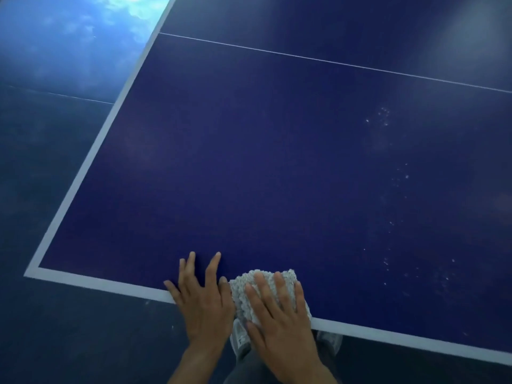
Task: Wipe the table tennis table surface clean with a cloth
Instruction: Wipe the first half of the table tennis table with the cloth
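A dark blue table tennis table (249,162) fills most of the frame. Its broad white border stripe (91,164) runs from the top centre down to the corner at lower left, then along the near edge toward lower right. A thin white centre line (304,58) crosses the upper part. Open blue surface stretches above and to both sides of the hands. Pale specks (399,176) dot the right side of the top.

At bottom centre, the small white nubbly cloth (239,293) lies folded on the table's near edge, overlapping the border stripe. The right hand (277,314) lies flat on it, fingers straight and together, covering much of it. The left hand (203,303) lies just beside it, palm down on the table edge, fingers spread wide, holding nothing; its thumb touches the cloth.

Glossy dark blue floor (55,134) surrounds the table, and grey shoes (241,342) show below the hands.
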